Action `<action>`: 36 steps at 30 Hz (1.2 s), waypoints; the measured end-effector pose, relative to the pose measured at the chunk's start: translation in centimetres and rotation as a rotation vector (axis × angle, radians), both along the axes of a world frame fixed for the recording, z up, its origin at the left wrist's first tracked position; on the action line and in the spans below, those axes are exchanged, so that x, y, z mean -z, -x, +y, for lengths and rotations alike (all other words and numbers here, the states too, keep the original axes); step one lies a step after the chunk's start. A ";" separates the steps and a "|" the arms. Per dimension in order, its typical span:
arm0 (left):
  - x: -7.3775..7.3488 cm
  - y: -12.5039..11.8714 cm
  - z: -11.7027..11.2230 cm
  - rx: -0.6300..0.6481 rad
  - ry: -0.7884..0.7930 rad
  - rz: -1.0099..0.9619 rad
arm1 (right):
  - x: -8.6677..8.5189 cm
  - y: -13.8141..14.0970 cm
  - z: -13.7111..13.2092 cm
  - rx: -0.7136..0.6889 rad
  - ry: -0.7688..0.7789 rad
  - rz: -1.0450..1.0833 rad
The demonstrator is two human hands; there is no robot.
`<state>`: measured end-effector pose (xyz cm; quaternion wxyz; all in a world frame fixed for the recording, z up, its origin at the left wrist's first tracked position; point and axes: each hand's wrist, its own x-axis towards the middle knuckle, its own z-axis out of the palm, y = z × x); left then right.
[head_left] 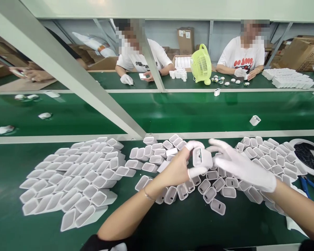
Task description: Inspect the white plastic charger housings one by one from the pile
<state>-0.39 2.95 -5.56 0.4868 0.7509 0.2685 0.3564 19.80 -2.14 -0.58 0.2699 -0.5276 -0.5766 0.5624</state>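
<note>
My left hand point(181, 165), with white covers on the thumb and a finger, grips a white plastic housing point(206, 158) just above the bench. A dark slot and a bit of green show in the housing's near end. My right hand point(232, 162), in a white glove, is close beside the housing on its right, fingers apart and stretched toward it. Whether its fingertips touch the housing I cannot tell. Below both hands lie several open white housings point(218, 206), some with a small dark slot inside.
A large block of white housings point(75, 184) covers the left bench; another group point(269, 157) lies at right. Blue-handled pliers point(305, 188) and a round white-rimmed object point(310, 155) sit far right. Beyond runs a green conveyor belt point(199, 111) behind a slanted post point(75, 69); co-workers sit across, near a green fan point(201, 65).
</note>
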 end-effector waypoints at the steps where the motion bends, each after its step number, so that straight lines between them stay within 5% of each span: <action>1: -0.2 -0.1 0.5 -0.010 0.157 -0.093 | -0.3 -1.0 -0.8 0.035 -0.048 -0.039; 6: -1.4 -1.3 2.7 -0.065 0.758 -0.419 | 1.2 -4.7 -7.2 0.127 -0.462 -0.456; 11: -2.1 -2.6 3.5 -0.130 1.090 -0.482 | 7.2 -3.9 -12.7 0.085 -0.605 -0.474; 17: -2.3 -3.8 3.9 -0.115 1.136 -0.419 | 15.6 -3.0 -16.0 0.229 -0.940 -0.775; 22: -2.0 -4.6 3.9 -0.111 1.113 -0.338 | 18.0 -2.8 -17.0 0.258 -0.954 -0.907; 25: -1.3 -4.6 4.3 -0.105 0.885 -0.273 | 18.2 -2.7 -17.1 0.301 -0.932 -0.899; 27: -0.7 -4.5 5.3 -0.106 0.518 -0.117 | 18.3 -2.6 -17.2 0.314 -0.917 -0.878; 31: 0.8 -4.9 8.5 0.008 -0.312 0.653 | 18.3 -2.3 -17.2 0.356 -0.855 -0.860; 33: 1.4 -5.6 9.7 0.125 -0.445 0.880 | 18.0 -2.2 -17.1 0.361 -0.859 -0.856; 36: 1.9 -7.1 10.2 0.150 -0.508 0.905 | 17.5 -1.9 -16.8 0.378 -0.874 -0.868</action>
